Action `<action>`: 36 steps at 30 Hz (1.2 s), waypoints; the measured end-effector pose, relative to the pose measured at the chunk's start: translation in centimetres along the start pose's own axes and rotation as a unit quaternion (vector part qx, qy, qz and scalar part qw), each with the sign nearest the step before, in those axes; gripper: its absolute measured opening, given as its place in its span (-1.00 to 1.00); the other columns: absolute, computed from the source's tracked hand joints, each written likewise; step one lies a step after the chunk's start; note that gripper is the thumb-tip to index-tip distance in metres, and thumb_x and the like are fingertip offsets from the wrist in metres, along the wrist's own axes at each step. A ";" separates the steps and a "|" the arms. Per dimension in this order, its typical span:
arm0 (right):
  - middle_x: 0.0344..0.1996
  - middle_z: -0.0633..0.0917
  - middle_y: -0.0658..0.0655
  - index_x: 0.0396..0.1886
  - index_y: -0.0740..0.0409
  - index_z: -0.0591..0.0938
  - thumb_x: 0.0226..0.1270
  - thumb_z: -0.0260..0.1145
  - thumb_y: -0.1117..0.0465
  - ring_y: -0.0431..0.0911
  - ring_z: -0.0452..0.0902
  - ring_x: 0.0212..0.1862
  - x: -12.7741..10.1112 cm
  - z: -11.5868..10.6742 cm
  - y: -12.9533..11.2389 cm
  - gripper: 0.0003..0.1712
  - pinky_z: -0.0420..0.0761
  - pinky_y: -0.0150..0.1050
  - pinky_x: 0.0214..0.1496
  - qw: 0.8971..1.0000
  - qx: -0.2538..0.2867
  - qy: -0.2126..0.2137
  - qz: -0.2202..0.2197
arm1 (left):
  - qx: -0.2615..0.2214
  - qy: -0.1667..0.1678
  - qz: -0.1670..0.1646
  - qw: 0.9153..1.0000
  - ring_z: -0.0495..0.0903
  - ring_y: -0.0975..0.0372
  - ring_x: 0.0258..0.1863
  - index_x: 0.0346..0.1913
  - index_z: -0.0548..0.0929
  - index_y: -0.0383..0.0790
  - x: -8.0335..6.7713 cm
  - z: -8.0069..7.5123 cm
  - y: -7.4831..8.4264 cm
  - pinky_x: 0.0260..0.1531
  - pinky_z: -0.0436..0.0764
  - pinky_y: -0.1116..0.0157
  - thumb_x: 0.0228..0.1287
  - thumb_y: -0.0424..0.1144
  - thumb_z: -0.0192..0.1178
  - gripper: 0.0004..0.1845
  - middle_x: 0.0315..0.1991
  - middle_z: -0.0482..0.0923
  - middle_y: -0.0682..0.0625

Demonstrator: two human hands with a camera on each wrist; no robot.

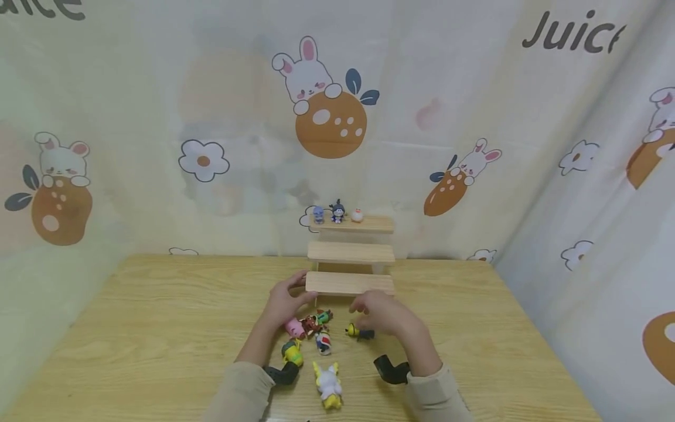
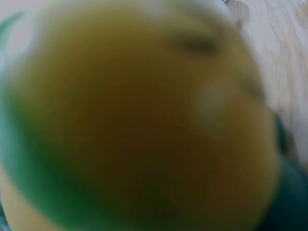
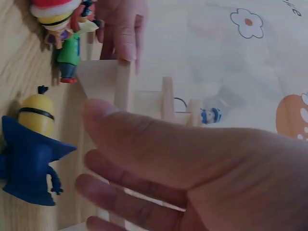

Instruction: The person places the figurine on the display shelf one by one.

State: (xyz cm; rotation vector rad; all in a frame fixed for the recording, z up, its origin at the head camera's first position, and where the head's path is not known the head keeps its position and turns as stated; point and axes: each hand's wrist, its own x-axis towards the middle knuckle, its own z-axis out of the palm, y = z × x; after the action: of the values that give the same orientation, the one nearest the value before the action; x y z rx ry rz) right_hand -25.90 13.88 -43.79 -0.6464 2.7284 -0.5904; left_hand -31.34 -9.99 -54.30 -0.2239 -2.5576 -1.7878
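A three-step wooden display stand (image 1: 350, 283) stands against the back cloth. My left hand (image 1: 283, 303) grips the left end of its lowest step, thumb at the front edge. My right hand (image 1: 387, 313) hovers by the step's front right, fingers loosely bent and holding nothing. Below it lies a yellow minion figure in a dark blue cape (image 3: 29, 159). Near my left wrist lie a pink pig figure (image 1: 295, 329), a brown figure (image 1: 310, 324), a green-clothed figure (image 3: 70, 50) and a red, white and blue figure (image 1: 324, 342). A blurred yellow-and-green figure (image 2: 144, 115) fills the left wrist view.
Three small figures stand on the top step: a blue one (image 1: 319, 215), a dark-haired one (image 1: 337, 211) and a white one (image 1: 357, 215). A white-and-yellow figure (image 1: 329, 384) lies on the wooden table (image 1: 474, 340) between my forearms. Patterned cloth (image 1: 237, 88) hangs behind.
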 end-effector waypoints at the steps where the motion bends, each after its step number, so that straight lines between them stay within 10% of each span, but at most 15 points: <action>1: -0.13 0.69 0.18 -0.08 0.21 0.67 0.13 0.41 0.29 0.03 0.59 -0.08 0.0 0.2 0.0 -0.68 0.58 -0.01 -0.02 1.000 -0.005 -0.002 0.003 | 0.000 0.001 -0.001 1.000 0.44 0.01 0.25 0.35 0.38 -0.01 0.0 0.0 0.0 0.32 0.23 -0.09 -0.04 0.15 0.40 -0.16 0.12 0.59 -0.02; 36: -0.25 0.67 0.00 -0.11 0.10 0.67 0.19 0.37 0.26 -0.19 0.48 -0.27 0.9 2.4 0.0 -0.75 0.51 -0.22 -0.19 0.998 -0.044 -0.028 -0.035 | 0.008 -0.011 0.006 1.000 0.39 -0.02 0.29 0.39 0.31 -0.07 0.0 -0.6 0.2 0.31 0.27 -0.08 0.12 0.06 0.31 -0.23 0.18 0.54 -0.05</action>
State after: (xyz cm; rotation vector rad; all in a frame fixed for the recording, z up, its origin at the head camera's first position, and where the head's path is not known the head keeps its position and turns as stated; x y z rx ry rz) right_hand -25.85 12.67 -46.06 -0.7711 2.7024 -0.4620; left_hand -31.35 -10.51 -53.86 -0.2596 -2.5785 -1.7696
